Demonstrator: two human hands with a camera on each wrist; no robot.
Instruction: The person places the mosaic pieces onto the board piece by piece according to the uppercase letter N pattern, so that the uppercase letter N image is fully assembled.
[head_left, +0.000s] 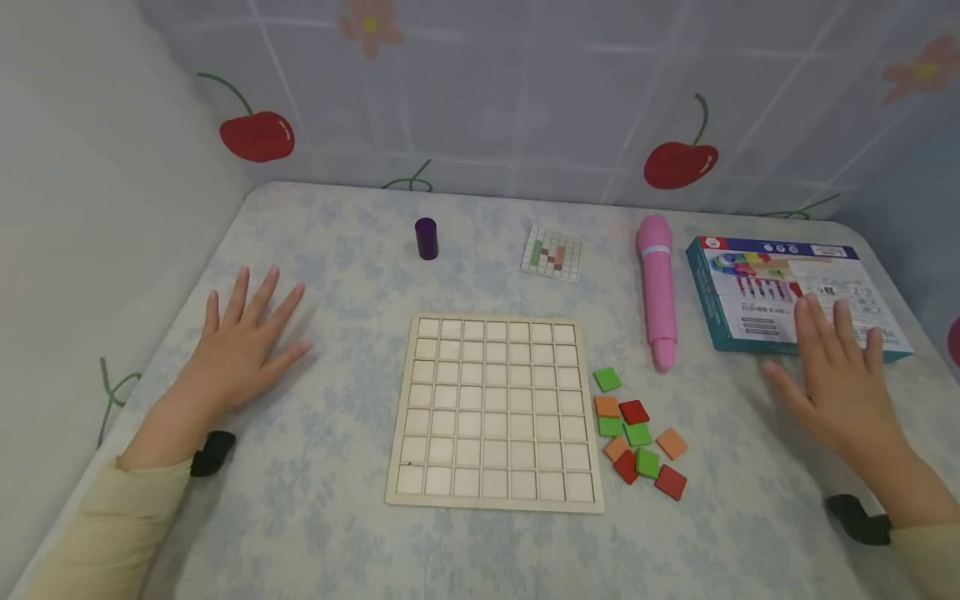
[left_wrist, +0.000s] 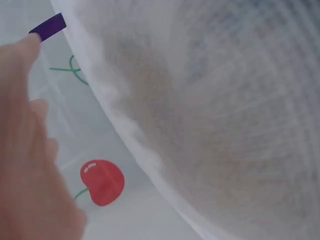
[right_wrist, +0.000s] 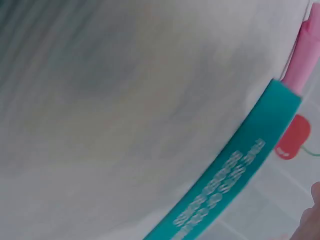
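Where the pale table (head_left: 315, 533) spreads beneath the left hand (head_left: 236, 354) and the right hand (head_left: 847, 396), its blue-mottled top reaches well past both sets of fingertips. The wooden board (head_left: 497, 397), a grid of seven squares by seven, lies flat between the hands; it is the thing nearest the left fingers, to the right of that thumb and apart from it. The teal-sided box (head_left: 765, 300) is nearest the right fingers: it extends past their tips and to both sides of them, and they overlap its near edge in the head view. Whether they touch it, I cannot tell.

The left fingers are spread and straight, the thumb held out toward the board. On the right, index and middle fingers lie close together, ring and little finger stand a little apart, and the thumb reaches out sideways.

The pink pen-like tool (head_left: 660, 292) lies left of the right index finger, just beside the box. Farther out than the fingertips of both hands, and between them, lies a printed card (head_left: 552, 252) with green, orange and dark-red squares. Ahead and right of the left fingertips stands an upright purple cylinder (head_left: 427, 239). Smallest are the ten square tiles (head_left: 637, 434), green, orange and red, left of the right thumb and just beside the board, some touching or overlapping.
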